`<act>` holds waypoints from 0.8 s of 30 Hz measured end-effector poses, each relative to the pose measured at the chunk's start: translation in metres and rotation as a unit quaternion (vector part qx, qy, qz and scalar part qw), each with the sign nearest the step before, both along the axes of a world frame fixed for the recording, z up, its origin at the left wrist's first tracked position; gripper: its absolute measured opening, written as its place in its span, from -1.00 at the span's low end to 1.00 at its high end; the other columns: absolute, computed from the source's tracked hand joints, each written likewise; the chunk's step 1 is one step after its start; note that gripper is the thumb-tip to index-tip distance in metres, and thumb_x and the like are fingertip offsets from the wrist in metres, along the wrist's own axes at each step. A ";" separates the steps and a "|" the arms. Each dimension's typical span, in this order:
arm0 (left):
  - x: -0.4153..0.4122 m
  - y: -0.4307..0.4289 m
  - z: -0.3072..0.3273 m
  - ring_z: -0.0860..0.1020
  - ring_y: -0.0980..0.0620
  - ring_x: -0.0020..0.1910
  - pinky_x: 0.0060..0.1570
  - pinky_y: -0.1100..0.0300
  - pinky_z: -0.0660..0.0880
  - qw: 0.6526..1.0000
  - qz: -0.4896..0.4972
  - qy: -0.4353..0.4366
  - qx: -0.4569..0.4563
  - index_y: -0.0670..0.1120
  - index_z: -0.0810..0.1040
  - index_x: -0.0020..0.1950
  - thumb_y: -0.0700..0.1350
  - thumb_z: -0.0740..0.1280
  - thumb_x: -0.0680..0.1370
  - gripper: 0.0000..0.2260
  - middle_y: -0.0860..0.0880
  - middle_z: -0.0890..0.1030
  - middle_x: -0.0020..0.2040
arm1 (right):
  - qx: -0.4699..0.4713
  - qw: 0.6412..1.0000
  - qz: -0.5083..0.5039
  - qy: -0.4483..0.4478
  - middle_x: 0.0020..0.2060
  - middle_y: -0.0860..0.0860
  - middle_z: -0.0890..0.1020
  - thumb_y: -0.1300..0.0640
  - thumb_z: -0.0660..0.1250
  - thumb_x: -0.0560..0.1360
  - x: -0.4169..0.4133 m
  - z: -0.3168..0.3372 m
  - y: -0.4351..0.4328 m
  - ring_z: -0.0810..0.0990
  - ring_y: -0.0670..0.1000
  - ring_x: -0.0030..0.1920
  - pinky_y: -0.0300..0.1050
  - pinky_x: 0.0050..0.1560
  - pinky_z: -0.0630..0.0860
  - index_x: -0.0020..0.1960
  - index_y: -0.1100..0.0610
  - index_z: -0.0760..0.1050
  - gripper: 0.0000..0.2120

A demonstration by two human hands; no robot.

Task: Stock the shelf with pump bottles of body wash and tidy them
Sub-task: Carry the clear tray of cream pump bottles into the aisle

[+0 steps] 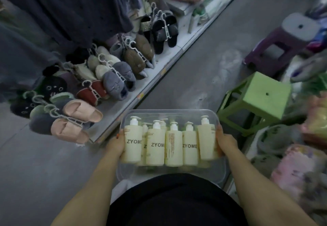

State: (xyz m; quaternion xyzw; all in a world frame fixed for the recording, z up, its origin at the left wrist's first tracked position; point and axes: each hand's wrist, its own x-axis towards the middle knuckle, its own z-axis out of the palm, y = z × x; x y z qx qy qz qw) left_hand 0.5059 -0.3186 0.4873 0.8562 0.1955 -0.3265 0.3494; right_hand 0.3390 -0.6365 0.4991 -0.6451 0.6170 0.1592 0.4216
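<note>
I carry a clear plastic bin point(169, 113) in front of my body, low in the head view. Inside stand several cream pump bottles point(156, 146) with white pumps, most marked ZYOME. My left hand point(115, 145) grips the bin's left side, fingers curled round its wall. My right hand point(225, 141) grips the right side the same way. The bottles stand upright in two rows; the back row is mostly hidden.
A low white shelf point(159, 70) on the left holds rows of slippers on hangers, with dark clothes hanging above. A green stool point(261, 94) and a purple stool point(286, 36) stand on the right of the grey aisle floor. Soft goods pile up at the far right.
</note>
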 end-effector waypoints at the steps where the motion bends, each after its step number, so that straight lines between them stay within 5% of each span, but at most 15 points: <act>1: 0.020 -0.011 -0.002 0.51 -0.21 0.21 0.30 -0.06 0.40 1.000 -0.024 -0.005 0.003 -0.20 0.51 0.31 0.22 -0.01 0.65 -0.42 -0.28 0.53 0.28 | -0.003 1.000 -0.026 0.000 -0.01 0.20 0.53 -0.39 -0.01 0.55 0.007 0.003 0.000 0.46 0.11 -0.13 -0.03 -0.04 0.42 0.26 0.30 0.50 -0.21; 8: 0.129 -0.060 -0.005 0.47 -0.25 0.27 0.25 -0.01 0.35 0.991 -0.131 0.000 0.036 -0.26 0.46 0.35 0.20 -0.02 0.66 -0.40 -0.32 0.49 0.32 | -0.006 0.991 -0.137 -0.008 0.03 0.19 0.59 -0.41 -0.03 0.55 0.047 0.009 -0.002 0.54 0.13 -0.11 -0.03 -0.01 0.50 0.19 0.23 0.55 -0.24; 11: 0.156 -0.087 -0.005 0.51 -0.15 0.04 0.03 0.07 0.37 0.984 -0.174 0.007 0.037 -0.19 0.54 0.18 0.21 -0.04 0.66 -0.44 -0.26 0.56 0.09 | -0.007 0.983 -0.180 -0.018 0.06 0.20 0.61 -0.42 -0.02 0.54 0.058 0.013 -0.011 0.57 0.15 -0.05 0.01 0.05 0.54 0.18 0.21 0.55 -0.25; 14: 0.177 -0.122 -0.008 0.53 -0.09 -0.11 0.01 0.07 0.45 0.983 -0.181 0.008 0.023 -0.12 0.50 -0.05 0.23 0.00 0.65 -0.51 -0.15 0.56 -0.13 | 0.001 0.976 -0.218 -0.022 0.11 0.22 0.61 -0.43 -0.01 0.52 0.060 0.006 -0.027 0.58 0.17 -0.01 0.07 0.12 0.55 0.21 0.22 0.55 -0.22; 19: 0.199 -0.193 -0.011 0.41 0.01 -0.32 -0.29 0.18 0.37 0.981 -0.191 0.004 0.034 -0.01 0.37 -0.27 0.21 0.03 0.65 -0.58 -0.03 0.42 -0.31 | 0.013 0.969 -0.244 -0.026 0.01 0.17 0.60 -0.38 0.01 0.56 0.079 0.001 -0.083 0.55 0.11 -0.11 0.02 0.01 0.53 0.20 0.21 0.54 -0.29; 24: 0.230 -0.271 -0.006 0.55 -0.16 0.01 0.11 0.02 0.48 0.975 -0.218 0.002 0.039 -0.17 0.55 0.05 0.24 0.02 0.64 -0.47 -0.21 0.60 0.02 | 0.008 0.978 -0.208 -0.022 0.14 0.24 0.58 -0.32 -0.01 0.60 0.116 0.008 -0.176 0.56 0.20 0.08 -0.04 0.02 0.44 0.29 0.27 0.51 -0.28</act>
